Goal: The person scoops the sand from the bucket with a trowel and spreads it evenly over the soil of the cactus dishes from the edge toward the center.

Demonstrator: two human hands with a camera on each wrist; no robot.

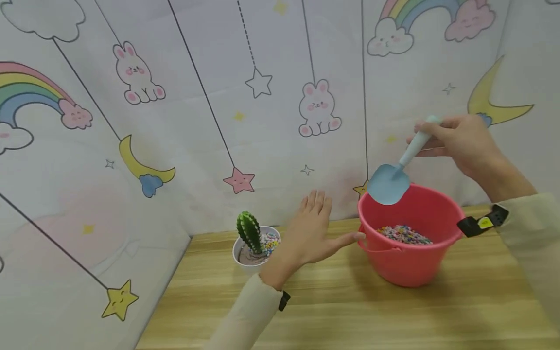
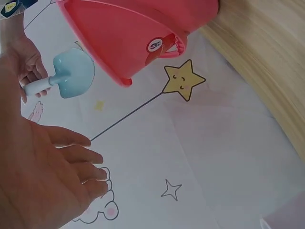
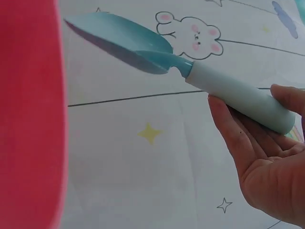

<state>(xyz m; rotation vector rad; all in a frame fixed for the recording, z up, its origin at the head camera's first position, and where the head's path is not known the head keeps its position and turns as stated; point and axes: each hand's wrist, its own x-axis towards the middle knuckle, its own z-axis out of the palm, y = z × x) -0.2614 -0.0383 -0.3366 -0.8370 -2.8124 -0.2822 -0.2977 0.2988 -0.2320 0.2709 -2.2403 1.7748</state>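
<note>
My right hand holds a light blue trowel by its pale handle, fingers below and thumb on top in the right wrist view. The trowel's blade points down over the back left rim of a pink-red bucket. Colourful small beads lie at the bottom of the bucket. My left hand is held out with fingers straight, between the bucket and a potted cactus. Its thumb overlaps the bucket's left side in the head view. Nothing is in the left palm.
The cactus stands in a small white pot with brown material and colourful beads around it. A wooden tabletop carries pot and bucket. Behind rises a white cloth backdrop printed with rabbits, stars and moons. The bucket's handle hangs at its front.
</note>
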